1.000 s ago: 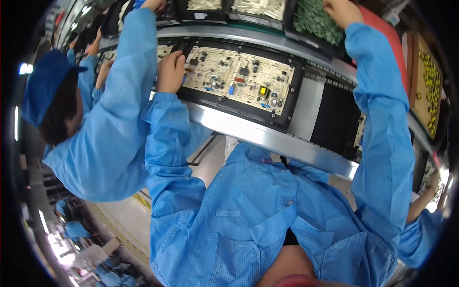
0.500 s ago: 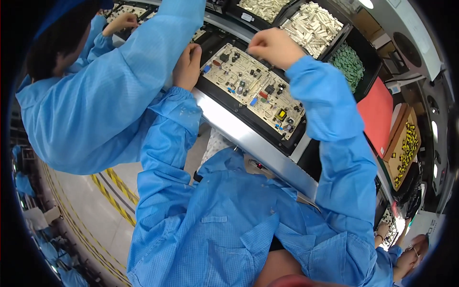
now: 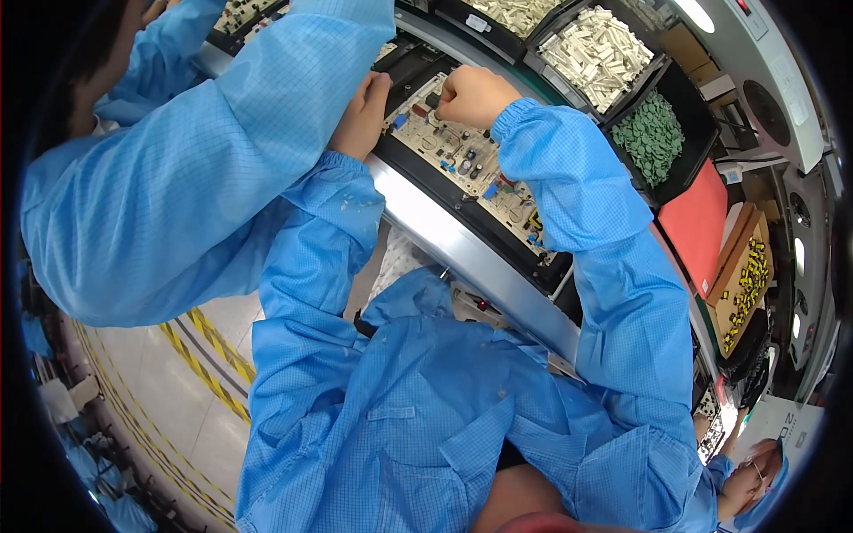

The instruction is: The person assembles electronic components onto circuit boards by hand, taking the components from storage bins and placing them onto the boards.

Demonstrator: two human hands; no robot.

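Note:
A beige circuit board with several small parts lies in a black carrier on the line in front of me. My left hand curls over the board's left edge and grips it. My right hand is closed in a pinch, knuckles up, pressed onto the board's upper part. Whatever sits between its fingertips is hidden. Both my arms are in blue sleeves.
A co-worker's blue sleeve reaches across on the left, close to my left hand. Behind the board stand bins of white parts and green parts, a red tray and a cardboard box of yellow parts. A metal rail fronts the line.
My right hand came down from the bins at the back onto the circuit board. My left hand stayed at the board's left edge. The view swung left and down.

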